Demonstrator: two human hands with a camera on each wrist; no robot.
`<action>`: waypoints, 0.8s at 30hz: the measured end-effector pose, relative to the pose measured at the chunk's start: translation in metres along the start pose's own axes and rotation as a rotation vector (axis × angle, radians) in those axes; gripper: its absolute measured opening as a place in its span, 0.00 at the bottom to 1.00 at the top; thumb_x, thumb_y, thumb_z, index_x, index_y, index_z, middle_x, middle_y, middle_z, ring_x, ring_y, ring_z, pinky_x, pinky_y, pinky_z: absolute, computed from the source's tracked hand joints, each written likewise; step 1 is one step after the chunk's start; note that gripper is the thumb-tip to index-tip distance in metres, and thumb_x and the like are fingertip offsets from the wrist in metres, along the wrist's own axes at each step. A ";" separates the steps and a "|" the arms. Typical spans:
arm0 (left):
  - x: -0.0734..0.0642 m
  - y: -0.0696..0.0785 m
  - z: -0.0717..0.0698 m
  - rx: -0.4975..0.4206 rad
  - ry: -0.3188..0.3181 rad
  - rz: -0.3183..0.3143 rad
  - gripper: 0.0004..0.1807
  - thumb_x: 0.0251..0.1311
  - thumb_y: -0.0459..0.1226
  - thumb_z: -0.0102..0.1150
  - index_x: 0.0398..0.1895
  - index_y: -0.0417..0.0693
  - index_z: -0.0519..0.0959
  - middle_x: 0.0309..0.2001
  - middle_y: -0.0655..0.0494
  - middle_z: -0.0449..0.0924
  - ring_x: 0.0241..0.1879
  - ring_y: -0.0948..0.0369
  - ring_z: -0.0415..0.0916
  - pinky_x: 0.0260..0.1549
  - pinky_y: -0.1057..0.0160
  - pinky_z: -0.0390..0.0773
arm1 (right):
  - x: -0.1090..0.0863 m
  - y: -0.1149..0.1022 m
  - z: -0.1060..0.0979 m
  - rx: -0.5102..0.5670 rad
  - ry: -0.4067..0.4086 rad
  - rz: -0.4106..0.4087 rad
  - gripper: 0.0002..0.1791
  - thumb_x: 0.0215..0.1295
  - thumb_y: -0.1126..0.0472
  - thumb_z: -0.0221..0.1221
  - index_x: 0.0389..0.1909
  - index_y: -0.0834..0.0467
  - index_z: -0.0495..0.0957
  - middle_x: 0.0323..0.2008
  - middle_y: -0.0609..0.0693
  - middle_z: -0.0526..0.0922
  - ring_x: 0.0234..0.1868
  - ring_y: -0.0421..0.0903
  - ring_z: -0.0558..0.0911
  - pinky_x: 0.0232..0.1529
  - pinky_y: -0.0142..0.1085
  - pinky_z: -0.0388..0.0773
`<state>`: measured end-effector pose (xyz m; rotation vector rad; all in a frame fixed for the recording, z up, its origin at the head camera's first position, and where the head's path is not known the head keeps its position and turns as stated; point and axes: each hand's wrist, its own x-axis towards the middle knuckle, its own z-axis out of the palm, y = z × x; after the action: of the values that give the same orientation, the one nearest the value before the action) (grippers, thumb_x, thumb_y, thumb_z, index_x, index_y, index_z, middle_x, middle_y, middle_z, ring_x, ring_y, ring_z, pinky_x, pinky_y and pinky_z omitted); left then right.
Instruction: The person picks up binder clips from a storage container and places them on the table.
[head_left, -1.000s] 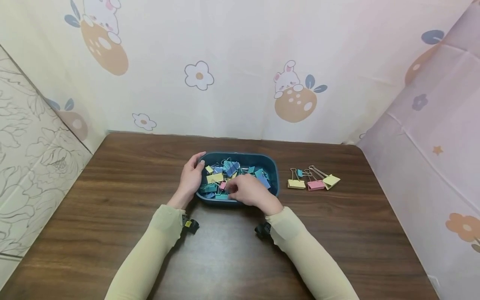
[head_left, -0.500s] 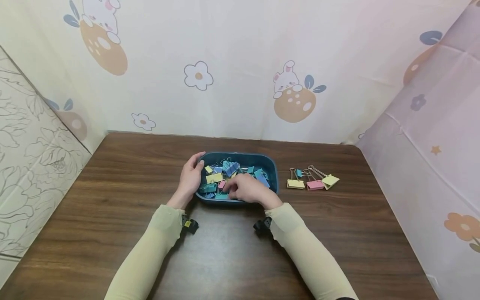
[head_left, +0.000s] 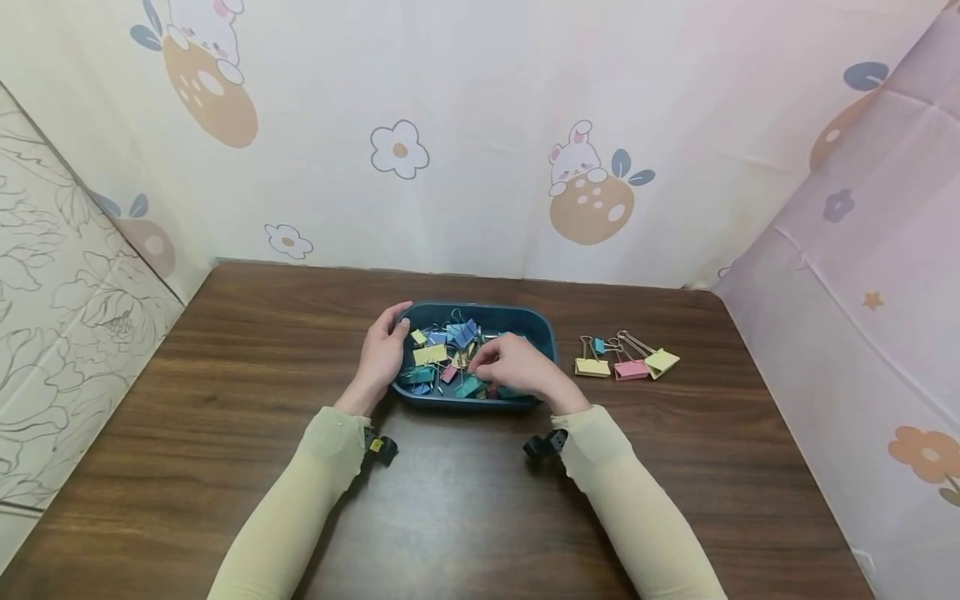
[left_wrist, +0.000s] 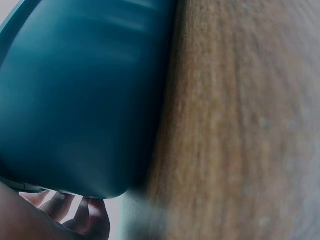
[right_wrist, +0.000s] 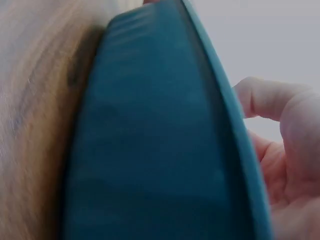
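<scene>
A dark teal plastic bin [head_left: 517, 315], heaped with colored binder clips, sits toward the back of the table. At its left end my left hand [head_left: 380, 360] grips the wall, thumb over the rim and fingers outside. My right hand [head_left: 519, 367] reaches into the right half, fingers curled, and pinches a green binder clip [head_left: 471, 387] at its upper end. Nearby lie a pink clip [head_left: 449, 373] and a yellow clip [head_left: 430, 354]. In the right wrist view, the bin's wall [right_wrist: 150, 130] hides the fingertips of the right hand [right_wrist: 300, 135].
Right of the bin, a small group of binder clips lies on the wooden table [head_left: 465, 517]: a yellow one [head_left: 592, 367], a pink one [head_left: 632, 370], a small blue one [head_left: 598, 346] and another yellow one [head_left: 662, 362]. A patterned curtain [head_left: 480, 167] hangs behind the table.
My right hand has shifted right and slightly up inside the bin. The green clip by its fingertips has moved right and tilted, and the pink clip has turned. The left hand stays put.
</scene>
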<state>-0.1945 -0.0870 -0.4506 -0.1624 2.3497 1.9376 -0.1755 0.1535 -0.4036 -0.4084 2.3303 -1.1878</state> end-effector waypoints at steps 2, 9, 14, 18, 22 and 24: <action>0.000 0.000 0.000 -0.002 -0.003 0.003 0.22 0.78 0.42 0.42 0.72 0.56 0.67 0.74 0.55 0.61 0.73 0.54 0.56 0.70 0.48 0.55 | -0.004 0.001 -0.005 -0.006 0.011 -0.008 0.08 0.68 0.63 0.59 0.39 0.60 0.86 0.39 0.50 0.85 0.30 0.48 0.84 0.38 0.41 0.83; 0.000 -0.001 0.000 -0.006 -0.002 -0.001 0.22 0.78 0.42 0.42 0.72 0.55 0.67 0.74 0.55 0.61 0.72 0.54 0.56 0.70 0.47 0.55 | -0.020 0.003 -0.022 0.068 0.050 -0.001 0.11 0.68 0.61 0.58 0.42 0.61 0.86 0.44 0.54 0.83 0.34 0.50 0.84 0.41 0.45 0.83; 0.000 -0.001 -0.001 0.001 0.001 0.004 0.22 0.78 0.41 0.42 0.72 0.54 0.67 0.74 0.54 0.60 0.73 0.53 0.55 0.71 0.47 0.54 | -0.023 0.013 -0.027 0.257 0.032 0.027 0.13 0.69 0.64 0.56 0.46 0.66 0.84 0.48 0.59 0.80 0.34 0.49 0.82 0.40 0.37 0.83; 0.000 0.000 -0.001 0.004 0.006 0.005 0.22 0.78 0.41 0.42 0.72 0.54 0.67 0.74 0.55 0.60 0.73 0.54 0.55 0.70 0.47 0.54 | -0.024 0.017 -0.027 0.330 -0.011 0.042 0.14 0.69 0.64 0.55 0.46 0.68 0.83 0.48 0.60 0.80 0.34 0.48 0.81 0.38 0.33 0.82; -0.001 0.000 0.000 0.001 0.005 0.004 0.22 0.78 0.42 0.42 0.72 0.55 0.67 0.74 0.55 0.61 0.73 0.54 0.55 0.70 0.47 0.55 | -0.027 0.020 -0.029 0.325 -0.027 0.033 0.14 0.69 0.64 0.55 0.46 0.69 0.83 0.48 0.59 0.80 0.35 0.47 0.80 0.38 0.34 0.82; -0.001 0.000 0.001 0.002 0.004 0.001 0.22 0.78 0.42 0.42 0.72 0.55 0.67 0.74 0.55 0.60 0.73 0.54 0.55 0.70 0.47 0.54 | -0.030 0.021 -0.031 0.324 -0.024 0.025 0.15 0.69 0.64 0.56 0.48 0.70 0.83 0.48 0.59 0.80 0.36 0.48 0.80 0.39 0.35 0.83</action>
<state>-0.1932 -0.0863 -0.4505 -0.1652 2.3541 1.9367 -0.1685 0.2006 -0.3961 -0.2758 2.0663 -1.5065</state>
